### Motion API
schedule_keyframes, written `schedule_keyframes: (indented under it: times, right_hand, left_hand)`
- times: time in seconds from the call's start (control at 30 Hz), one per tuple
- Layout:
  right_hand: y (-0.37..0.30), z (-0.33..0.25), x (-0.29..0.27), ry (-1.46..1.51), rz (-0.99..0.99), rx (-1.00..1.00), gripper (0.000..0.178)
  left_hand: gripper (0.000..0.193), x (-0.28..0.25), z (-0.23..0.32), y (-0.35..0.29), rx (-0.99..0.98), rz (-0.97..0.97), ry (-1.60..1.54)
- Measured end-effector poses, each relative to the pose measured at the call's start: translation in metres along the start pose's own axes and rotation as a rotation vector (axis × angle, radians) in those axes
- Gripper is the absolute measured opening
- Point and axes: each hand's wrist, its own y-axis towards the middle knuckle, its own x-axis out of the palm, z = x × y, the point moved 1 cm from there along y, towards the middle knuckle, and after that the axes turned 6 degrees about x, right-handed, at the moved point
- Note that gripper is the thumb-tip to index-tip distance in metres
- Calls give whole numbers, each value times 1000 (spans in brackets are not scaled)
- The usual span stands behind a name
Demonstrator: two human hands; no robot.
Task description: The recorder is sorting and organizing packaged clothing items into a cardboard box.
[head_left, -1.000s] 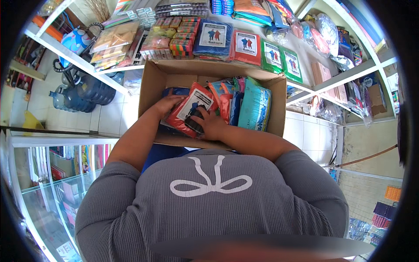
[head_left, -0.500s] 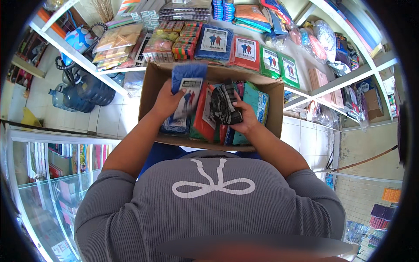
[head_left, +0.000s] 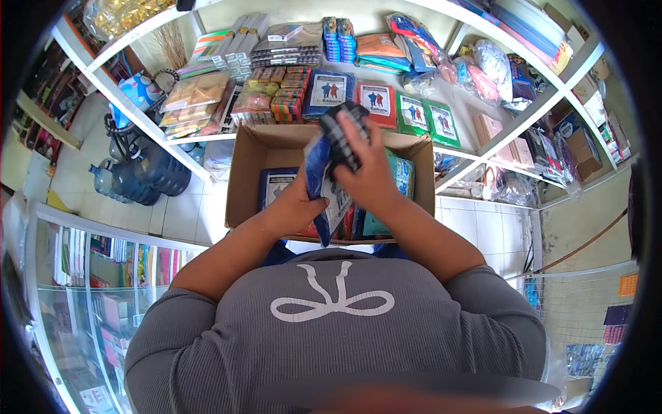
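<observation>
shelves [head_left: 483,148]: white corner shelving wraps the whole upper part of the view, packed with flat plastic-wrapped packets in blue, red, green and orange, plus stacks of small boxes on the left run.
glass case [head_left: 89,290]: display cabinet down the person's left, books or stationery inside, hard to tell more.
water jugs [head_left: 141,181]: a few big blue bottles on the tiled floor, left of the box.
cardboard box [head_left: 248,172]: open-topped, right in front of the person's chest and below the shelf edge. It holds flat packets standing on edge: blue on the left, red and teal toward the right.
blue packet [head_left: 323,186]: lifted clear above the box, roughly centred over it. Long axis runs pretty much up-down in the view, so it's on end, lower tip hanging toward the packets in the box.
black packet [head_left: 345,138]: darker patterned thing pressed against the top of the blue one, partly under fingers.
right hand [head_left: 369,172]: closed over the top, gripping the black packet and the blue packet's upper end. This one's on top.
left hand [head_left: 295,207]: wrapped around the blue packet's lower left side from beneath, supporting it. Both hands are touching it, so neither is really "nearer".
</observation>
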Motion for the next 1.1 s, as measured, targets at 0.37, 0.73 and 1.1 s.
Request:
schedule_keyframes:
  times: [0.37, 0.73, 1.1]
  right_hand:
    - [-28, -55, -13, -34, -157, -187, 76]
    - [-50, -83, -22, -1, -330, -407, 74]
    - [-73, -78, -15, -219, -309, -641, 58]
  left_hand:
    - [66, 7, 34, -19, 55, -39, -78]
    - [71, -3, 46, -51, 58, -89, -188]
    - [73, 2, 50, -49, 82, 233, -1028]
